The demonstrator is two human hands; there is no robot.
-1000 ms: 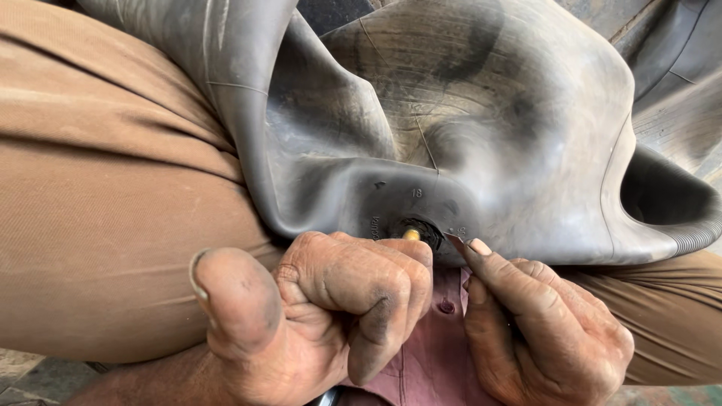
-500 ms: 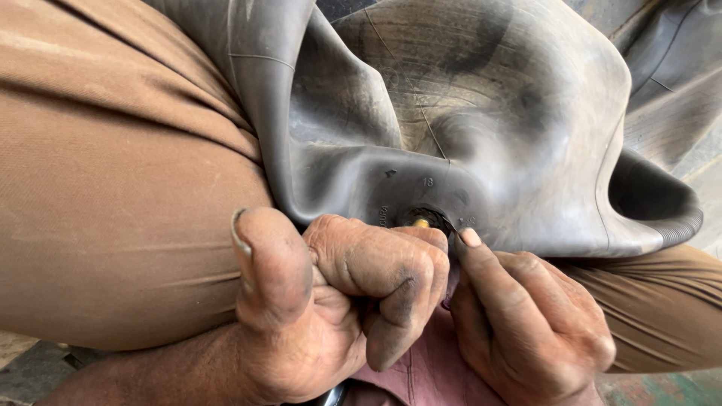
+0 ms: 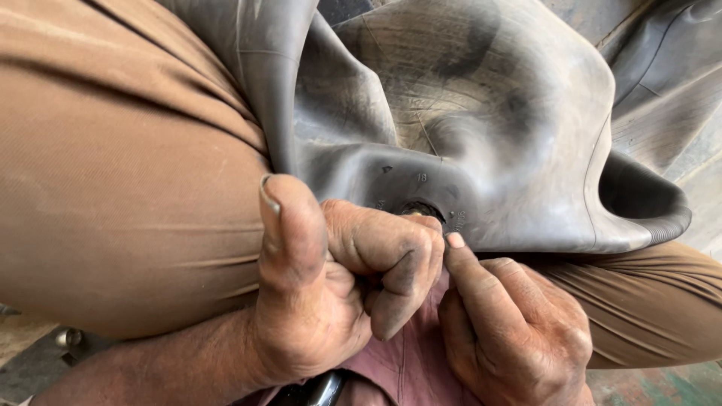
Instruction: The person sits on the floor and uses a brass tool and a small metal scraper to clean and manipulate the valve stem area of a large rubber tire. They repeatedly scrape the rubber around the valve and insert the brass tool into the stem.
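Leftmost, brown trouser leg (image 3: 128, 188), filling the frame's left half. Next, left hand (image 3: 331, 286): fingers curled closed, thumb raised, knuckles pressed against the valve (image 3: 418, 210); whether it grips anything cannot be told. Centre, 1 inner tube (image 3: 481, 113): grey-black rubber, limp, creased and dusty, draped over the lap, its small brass-coloured valve set in a dark round patch. Right hand (image 3: 519, 331): fingers bent, 1 fingertip (image 3: 456, 240) touching the tube just beside the valve.

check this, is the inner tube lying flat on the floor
No, the grey inner tube is draped over the person's brown trouser legs, with the left hand and right hand pinching at its valve.
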